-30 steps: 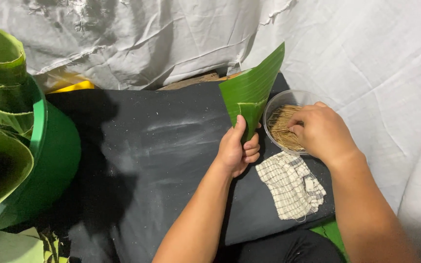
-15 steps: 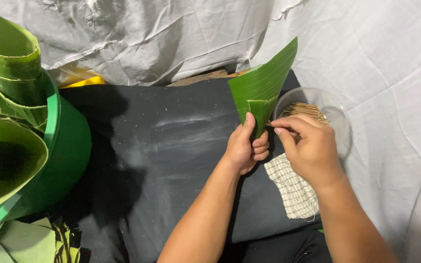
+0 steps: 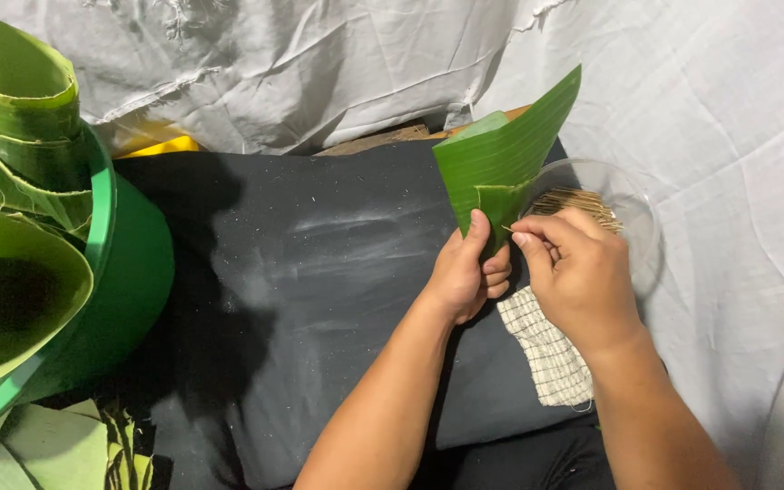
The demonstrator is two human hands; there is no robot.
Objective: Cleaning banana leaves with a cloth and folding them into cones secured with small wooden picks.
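Pinching a thin wooden sliver (image 3: 509, 230) between thumb and forefinger, the right hand (image 3: 578, 272) brings its tip up against the fold of a banana leaf (image 3: 501, 163), with the other fingers curled loosely behind. Just beside it, the left hand (image 3: 466, 272) grips the leaf at its lower point, thumb pressed flat on the front of the fold and the fingers wrapped round behind, so that the leaf stands up as a cone with its open end pointing away and to the right.

Behind the right hand sits a clear glass bowl (image 3: 632, 204) holding a heap of thin pale sticks (image 3: 578, 201); the leaf's edge overlaps the bowl's near rim. Under both wrists lies a small checked cloth (image 3: 551, 349), spread on a dark padded surface (image 3: 301, 263) dusted with pale specks and smears. Both forearms run down to the bottom edge of the view.

Well apart, at the far left, stands a green plastic tub (image 3: 124, 272) crowded with rolled banana leaves (image 3: 11, 100), and more leaf pieces (image 3: 38, 449) lie on the floor below it. Crumpled white sheeting (image 3: 319, 63) hangs across the back and drapes down the right side.
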